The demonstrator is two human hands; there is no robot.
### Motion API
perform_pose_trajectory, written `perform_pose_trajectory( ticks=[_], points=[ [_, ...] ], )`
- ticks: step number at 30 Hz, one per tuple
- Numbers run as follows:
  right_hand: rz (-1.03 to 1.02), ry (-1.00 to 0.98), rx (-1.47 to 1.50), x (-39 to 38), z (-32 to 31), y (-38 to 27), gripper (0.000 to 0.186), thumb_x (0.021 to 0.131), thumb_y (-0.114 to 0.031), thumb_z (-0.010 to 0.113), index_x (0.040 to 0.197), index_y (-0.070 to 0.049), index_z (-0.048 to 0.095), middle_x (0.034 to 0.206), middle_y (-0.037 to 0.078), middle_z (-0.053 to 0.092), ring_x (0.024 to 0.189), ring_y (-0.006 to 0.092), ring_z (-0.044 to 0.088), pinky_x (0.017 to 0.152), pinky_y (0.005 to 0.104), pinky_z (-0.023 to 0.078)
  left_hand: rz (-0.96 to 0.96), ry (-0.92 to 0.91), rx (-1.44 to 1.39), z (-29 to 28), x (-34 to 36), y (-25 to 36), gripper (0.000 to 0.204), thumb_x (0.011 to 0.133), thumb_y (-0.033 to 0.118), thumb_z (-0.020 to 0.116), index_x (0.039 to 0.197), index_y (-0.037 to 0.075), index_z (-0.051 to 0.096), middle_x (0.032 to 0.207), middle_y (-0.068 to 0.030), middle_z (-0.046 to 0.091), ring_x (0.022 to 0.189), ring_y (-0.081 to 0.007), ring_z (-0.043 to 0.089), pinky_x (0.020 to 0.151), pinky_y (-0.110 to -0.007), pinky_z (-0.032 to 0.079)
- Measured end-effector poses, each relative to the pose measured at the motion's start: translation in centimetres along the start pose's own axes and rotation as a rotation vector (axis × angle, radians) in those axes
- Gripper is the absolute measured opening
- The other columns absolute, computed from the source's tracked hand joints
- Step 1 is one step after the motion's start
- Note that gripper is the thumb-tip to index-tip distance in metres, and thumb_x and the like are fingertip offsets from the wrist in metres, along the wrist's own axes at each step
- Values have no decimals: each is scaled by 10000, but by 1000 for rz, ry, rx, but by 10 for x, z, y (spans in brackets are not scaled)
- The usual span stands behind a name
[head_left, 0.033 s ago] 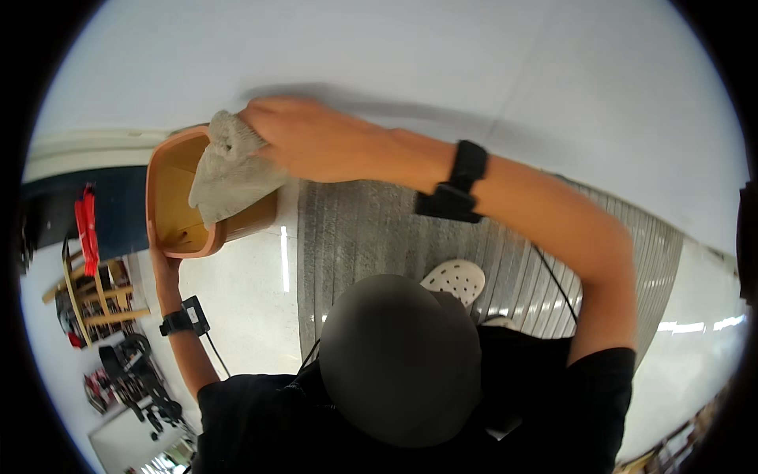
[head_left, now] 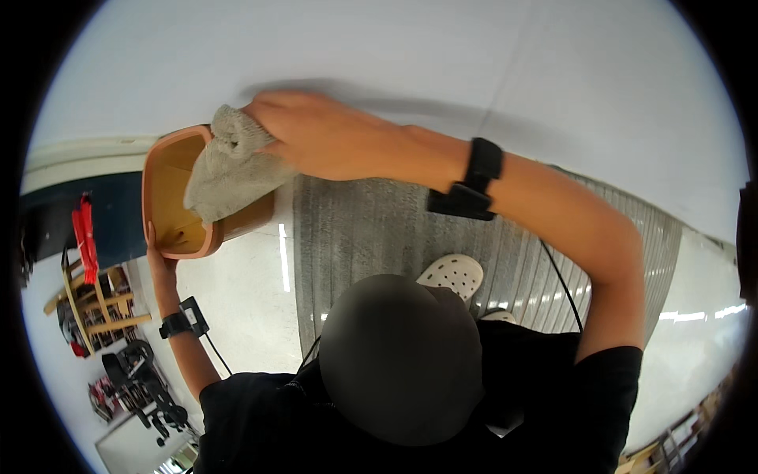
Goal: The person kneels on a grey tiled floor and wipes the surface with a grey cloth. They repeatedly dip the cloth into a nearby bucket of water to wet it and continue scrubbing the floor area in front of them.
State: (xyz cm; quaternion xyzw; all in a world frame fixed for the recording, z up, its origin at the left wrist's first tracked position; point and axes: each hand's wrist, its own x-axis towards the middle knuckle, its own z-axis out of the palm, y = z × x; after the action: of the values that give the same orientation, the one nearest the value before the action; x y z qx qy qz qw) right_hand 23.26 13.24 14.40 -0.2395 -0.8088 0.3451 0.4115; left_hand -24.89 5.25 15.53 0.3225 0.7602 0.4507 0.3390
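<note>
An orange-pink bin (head_left: 211, 243) with a yellowish inside tilts toward me beside the wall at the left. My left hand (head_left: 161, 259) is closed on its near lower rim; one finger lies along the outer side, and the other fingers are mostly hidden. Over the bin's right rim hangs a grey cloth (head_left: 229, 178), bunched at the top, covering part of the opening. My right hand (head_left: 296, 130) grips that cloth with the thumb and bent fingers, close to the wall. A few small dark bits lie inside the bin. Each wrist wears a black band with a small box.
The white wall (head_left: 442, 55) runs along the far side. A ridged grey mat (head_left: 371, 237) covers the floor ahead of me, with a pale clog (head_left: 452, 275) on it. Wooden frames (head_left: 110, 312) and black equipment (head_left: 142, 379) stand at the left.
The right forearm and its wristband have shifted slightly to the right. The bin and cloth sit a touch further left; both hands keep their holds.
</note>
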Motion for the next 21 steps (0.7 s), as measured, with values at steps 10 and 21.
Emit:
perform_pose_trajectory(
  ticks=[10,21],
  points=[
    [124,96,-308,-131,-122,-24,371,954,-196,583,1268,-4,539,1188,177,609,1090,311,619,983,409,486,-70,-99,-3,-50,51,7,441,1007,125,444,1394,-81,401,1258,-268,605,1098,-408,638,903,-501,563],
    [530,162,-473,-258,-226,-83,382,883,13,539,1264,43,531,1119,144,640,1031,227,618,923,347,487,-222,-339,-16,10,0,28,474,1012,166,434,1408,-89,377,1336,-271,554,1176,-401,596,956,-499,531]
  ],
)
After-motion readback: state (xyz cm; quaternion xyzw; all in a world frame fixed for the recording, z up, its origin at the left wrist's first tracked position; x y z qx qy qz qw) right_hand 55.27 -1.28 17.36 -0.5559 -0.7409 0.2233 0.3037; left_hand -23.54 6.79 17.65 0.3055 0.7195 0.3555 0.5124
